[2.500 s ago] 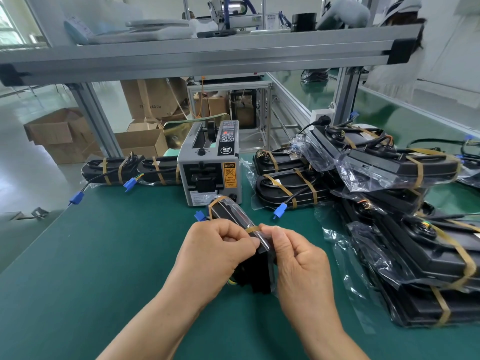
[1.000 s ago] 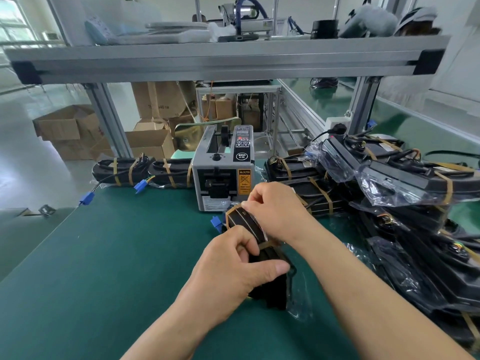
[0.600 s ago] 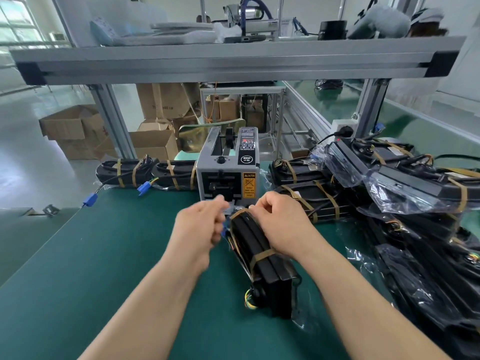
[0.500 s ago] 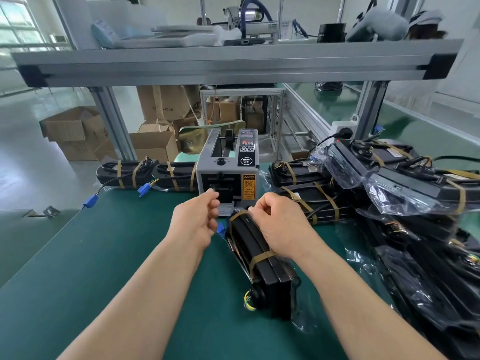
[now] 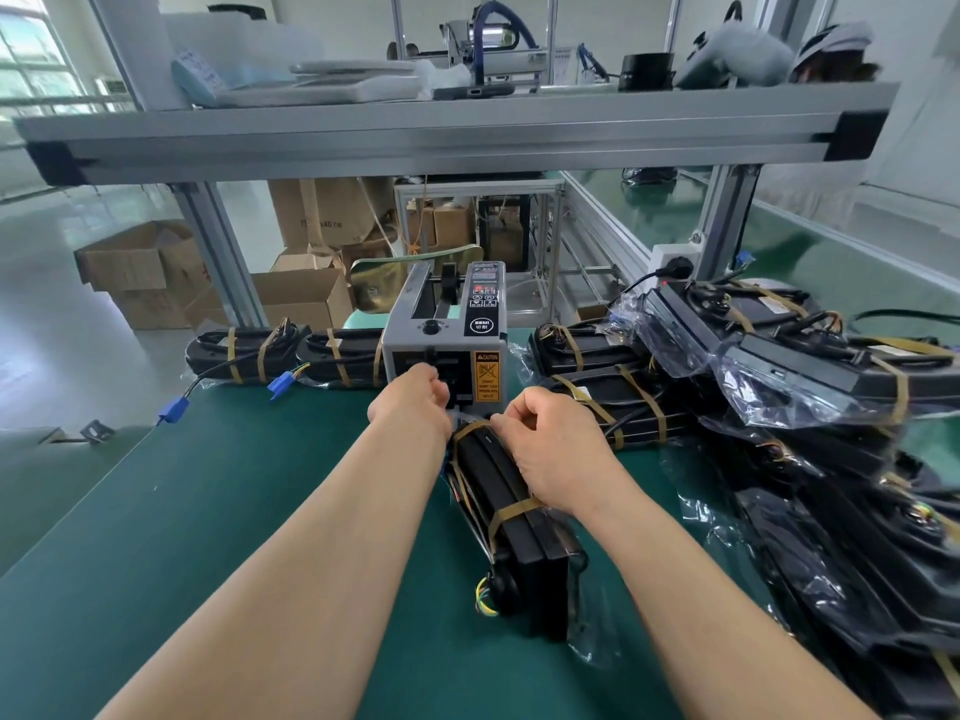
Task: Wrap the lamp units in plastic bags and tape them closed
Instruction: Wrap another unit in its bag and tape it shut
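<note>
Left hand (image 5: pixel 410 402) at the tape dispenser (image 5: pixel 447 350) mouth, fingers curled, on tape or not, can't tell — right hand (image 5: pixel 550 444) pinching the bagged lamp unit (image 5: pixel 511 517) at its far end, near the bench (image 5: pixel 208 511) far edge.

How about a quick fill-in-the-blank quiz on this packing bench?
1. The left hand is at the front of the tape dispenser, whose yellow label reads ____.
2. The bench top is ____ in colour.
3. The right hand grips the far end of the lamp unit, which is ____ in colour.
4. The cable connector nearest the bench's left edge is ____.

Missing words: caution; green; black; blue.
</note>
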The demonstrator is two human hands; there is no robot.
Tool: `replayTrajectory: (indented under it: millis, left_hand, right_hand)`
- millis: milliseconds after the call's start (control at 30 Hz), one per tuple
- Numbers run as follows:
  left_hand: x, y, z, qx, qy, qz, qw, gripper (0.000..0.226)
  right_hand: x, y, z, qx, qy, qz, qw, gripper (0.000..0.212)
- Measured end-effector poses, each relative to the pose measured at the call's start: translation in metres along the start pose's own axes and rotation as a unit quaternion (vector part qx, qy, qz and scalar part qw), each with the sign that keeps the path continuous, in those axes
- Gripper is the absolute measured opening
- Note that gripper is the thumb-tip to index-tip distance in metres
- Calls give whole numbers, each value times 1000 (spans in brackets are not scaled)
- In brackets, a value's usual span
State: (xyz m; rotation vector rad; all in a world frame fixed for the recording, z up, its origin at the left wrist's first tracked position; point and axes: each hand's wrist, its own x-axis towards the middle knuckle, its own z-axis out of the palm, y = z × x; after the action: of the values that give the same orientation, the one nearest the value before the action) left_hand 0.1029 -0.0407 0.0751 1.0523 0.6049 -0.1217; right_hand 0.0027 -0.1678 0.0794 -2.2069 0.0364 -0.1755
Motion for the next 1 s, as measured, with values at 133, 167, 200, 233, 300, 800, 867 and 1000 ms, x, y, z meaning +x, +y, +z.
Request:
replayTrajectory:
  millis: [133, 167, 200, 233, 300, 800, 867, 1000]
  left_hand:
    - [-14, -2, -6, -29, 43, 44, 998, 13]
    - [-22, -1, -10, -9, 28, 67, 997, 14]
    - [-29, -1, -16, 21, 1, 89, 996, 16]
    - [-38, -1, -23, 51, -32, 112, 992, 19]
    - [-56, -1, -36, 106, -100, 155, 977, 26]
    - [-74, -14, -60, 380, -186, 265, 866, 21]
    - [-73, -14, -60, 384, -186, 270, 863, 20]
    - [-70, -14, -59, 389, -175, 290, 857, 19]
  right_hand:
    - [1, 3, -3, 13, 3, 8, 1000, 26]
    - [1, 4, -3, 18, 2, 9, 1000, 26]
    - [0, 4, -3, 23, 1, 11, 1000, 26]
    - [0, 4, -3, 28, 0, 12, 1000, 26]
    - [-1, 3, -2, 40, 0, 13, 999, 27]
    - [-5, -5, 1, 39, -13, 11, 999, 24]
    - [-5, -5, 1, 38, -12, 9, 999, 24]
    - [-5, -5, 2, 34, -9, 9, 999, 24]
